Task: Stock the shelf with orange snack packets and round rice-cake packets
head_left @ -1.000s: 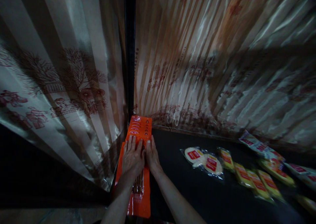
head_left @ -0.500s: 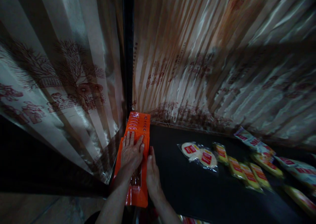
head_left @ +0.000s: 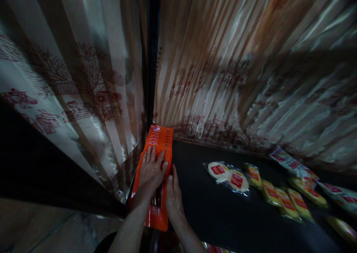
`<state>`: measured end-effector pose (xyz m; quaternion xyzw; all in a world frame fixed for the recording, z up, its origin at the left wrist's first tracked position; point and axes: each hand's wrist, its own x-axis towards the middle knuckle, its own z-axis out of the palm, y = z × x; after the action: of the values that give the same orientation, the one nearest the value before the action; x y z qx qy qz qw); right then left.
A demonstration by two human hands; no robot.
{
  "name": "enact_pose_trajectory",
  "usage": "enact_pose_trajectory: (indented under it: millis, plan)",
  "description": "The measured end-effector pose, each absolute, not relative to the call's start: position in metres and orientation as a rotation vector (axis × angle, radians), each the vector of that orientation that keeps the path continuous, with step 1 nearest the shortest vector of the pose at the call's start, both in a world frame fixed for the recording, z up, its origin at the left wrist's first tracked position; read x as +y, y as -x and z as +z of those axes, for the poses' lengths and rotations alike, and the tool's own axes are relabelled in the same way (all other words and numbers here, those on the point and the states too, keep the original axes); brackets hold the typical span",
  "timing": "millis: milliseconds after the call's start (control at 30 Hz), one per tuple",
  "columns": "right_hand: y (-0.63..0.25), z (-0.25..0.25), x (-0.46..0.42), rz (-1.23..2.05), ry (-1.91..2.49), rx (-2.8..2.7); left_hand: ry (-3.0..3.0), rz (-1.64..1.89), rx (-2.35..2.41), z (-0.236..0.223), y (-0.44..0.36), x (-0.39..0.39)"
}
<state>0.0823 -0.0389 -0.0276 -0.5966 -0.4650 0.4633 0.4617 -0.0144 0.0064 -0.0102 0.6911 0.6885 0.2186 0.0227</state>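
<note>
From where I'm standing, a stack of orange packets [head_left: 166,151] is lying along the left edge of the black bench [head_left: 212,216], running from the far left corner down towards the near edge. The packets are overlapping, their far ends fanning out in steps, and a clear window on the top one is showing something brown inside.

The person's left hand [head_left: 152,171] is resting flat on top of the stack, fingers a little spread and pointing to the far edge, gripping nothing. The right hand [head_left: 174,197] is standing on its side along the stack's right flank, fingers straight and close together, palm turned to the packets; it is holding nothing either, and I can't tell whether it is quite touching them.

Farther right, two round white packs [head_left: 237,180] in clear wrapping are lying side by side, and yellow packs [head_left: 286,204] with red labels are trailing off towards the right end. A pale bag [head_left: 290,162] is lying near the far edge. Printed sheeting [head_left: 223,78] is hanging behind the bench, and a dark post [head_left: 154,59] is rising at the far left corner.
</note>
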Motion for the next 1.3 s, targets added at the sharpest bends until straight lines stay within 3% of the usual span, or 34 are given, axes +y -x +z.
enact_pose_trajectory:
  millis: [1300]
  plan:
    - [-0.090,-0.030,-0.045,0.997,1.467,-1.232,-2.223,0.690,2.124,0.002,0.013,0.010]
